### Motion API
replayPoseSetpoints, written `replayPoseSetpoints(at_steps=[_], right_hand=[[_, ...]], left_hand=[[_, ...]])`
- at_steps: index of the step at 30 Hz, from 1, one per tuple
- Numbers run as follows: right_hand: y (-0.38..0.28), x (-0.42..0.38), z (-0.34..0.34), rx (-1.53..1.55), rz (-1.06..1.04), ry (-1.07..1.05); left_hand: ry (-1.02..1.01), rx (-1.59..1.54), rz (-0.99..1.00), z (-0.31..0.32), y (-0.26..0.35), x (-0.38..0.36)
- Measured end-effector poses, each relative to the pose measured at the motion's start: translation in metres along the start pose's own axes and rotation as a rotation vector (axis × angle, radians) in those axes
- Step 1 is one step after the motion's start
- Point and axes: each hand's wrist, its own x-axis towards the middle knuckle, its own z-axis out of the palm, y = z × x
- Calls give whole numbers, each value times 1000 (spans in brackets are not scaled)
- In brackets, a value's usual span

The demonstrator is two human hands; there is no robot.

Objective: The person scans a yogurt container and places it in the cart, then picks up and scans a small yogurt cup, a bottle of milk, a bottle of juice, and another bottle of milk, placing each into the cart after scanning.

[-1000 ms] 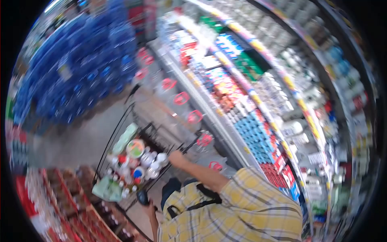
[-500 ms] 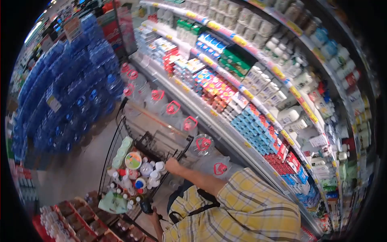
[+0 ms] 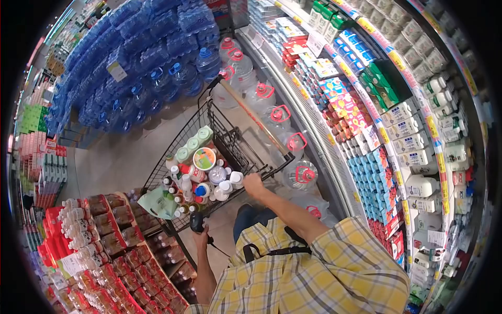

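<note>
A black wire shopping cart (image 3: 179, 140) stands in front of me, loaded at one end with bottles, white jars and tubs. My right hand (image 3: 254, 186) is closed around the cart's side rim, right beside a white-capped bottle (image 3: 236, 178). In my left hand (image 3: 201, 236) is a black handheld device (image 3: 196, 222) shaped like a scanner, with a thin cord or strap hanging by it. Close to that device lie a pale green bag (image 3: 160, 203) and a blue-capped white bottle (image 3: 201, 191). A round tub (image 3: 204, 158) with an orange and green lid sits among the goods.
Blue-wrapped water packs (image 3: 151, 49) are stacked beyond the cart. Large clear jugs (image 3: 277, 116) with red handles line the base of the dairy shelves (image 3: 366, 172) on the right. Red-wrapped drink packs (image 3: 130, 267) are piled at lower left. Grey floor (image 3: 115, 162) shows left of the cart.
The view has swung, so the cart and both hands now appear farther right, and more of the lower-left drink packs shows. My right hand stays on the rim; the left still holds the device.
</note>
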Motion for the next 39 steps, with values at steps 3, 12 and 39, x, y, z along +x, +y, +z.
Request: replayPoseSetpoints(at_steps=[3, 12, 39], right_hand=[[6, 12, -6, 10, 8, -5], [18, 42, -22, -6, 72, 51], [40, 110, -41, 2, 126, 114]], left_hand=[[0, -5, -3, 4, 10, 12], [-55, 80, 43, 3, 36, 46], [-164, 212, 139, 2, 105, 121]])
